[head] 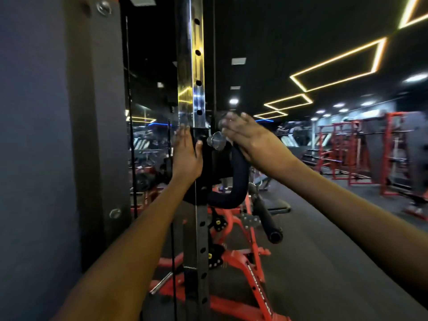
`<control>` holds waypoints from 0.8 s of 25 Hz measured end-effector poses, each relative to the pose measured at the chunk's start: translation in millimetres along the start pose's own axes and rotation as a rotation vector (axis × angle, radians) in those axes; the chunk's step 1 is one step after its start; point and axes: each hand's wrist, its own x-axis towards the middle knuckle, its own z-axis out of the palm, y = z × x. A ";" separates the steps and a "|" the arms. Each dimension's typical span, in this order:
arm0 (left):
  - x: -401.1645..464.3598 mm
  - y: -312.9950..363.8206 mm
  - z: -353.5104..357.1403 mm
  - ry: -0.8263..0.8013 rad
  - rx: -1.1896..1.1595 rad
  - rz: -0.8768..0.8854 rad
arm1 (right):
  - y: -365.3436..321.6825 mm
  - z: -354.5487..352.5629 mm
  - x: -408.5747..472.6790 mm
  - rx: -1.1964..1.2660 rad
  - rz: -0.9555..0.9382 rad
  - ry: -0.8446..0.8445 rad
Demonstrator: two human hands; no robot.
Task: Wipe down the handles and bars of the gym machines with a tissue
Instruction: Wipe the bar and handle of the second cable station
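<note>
A chrome upright post (191,66) with a row of holes rises in front of me. A black sliding carriage (203,172) sits on it, with a round metal knob (216,141) and a curved black padded handle (234,181). My left hand (186,156) lies flat against the left side of the carriage, fingers straight and thumb on its front. My right hand (245,137) is blurred, fingers spread, over the top of the curved handle just right of the knob. No tissue shows in either hand.
A dark padded wall panel (97,112) stands close on the left, with a thin cable (132,135) beside it. A red bench frame (243,262) and a black roller pad (266,218) sit below. Red racks (361,149) line the far right across the open floor.
</note>
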 end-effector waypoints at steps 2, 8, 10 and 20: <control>2.9 -8.7 14.5 0.006 -0.136 0.029 | -14.4 4.3 -21.2 -0.009 0.039 -0.040; -10.6 -19.6 27.9 0.060 -0.230 0.148 | -66.7 -8.6 -61.7 -0.150 -0.101 -0.264; -13.4 -23.6 29.7 0.059 -0.214 0.181 | -41.2 -20.8 -19.6 -0.227 -0.005 -0.250; -20.8 -25.7 32.0 0.076 -0.210 0.174 | -68.1 -7.2 -55.7 -0.166 -0.012 -0.353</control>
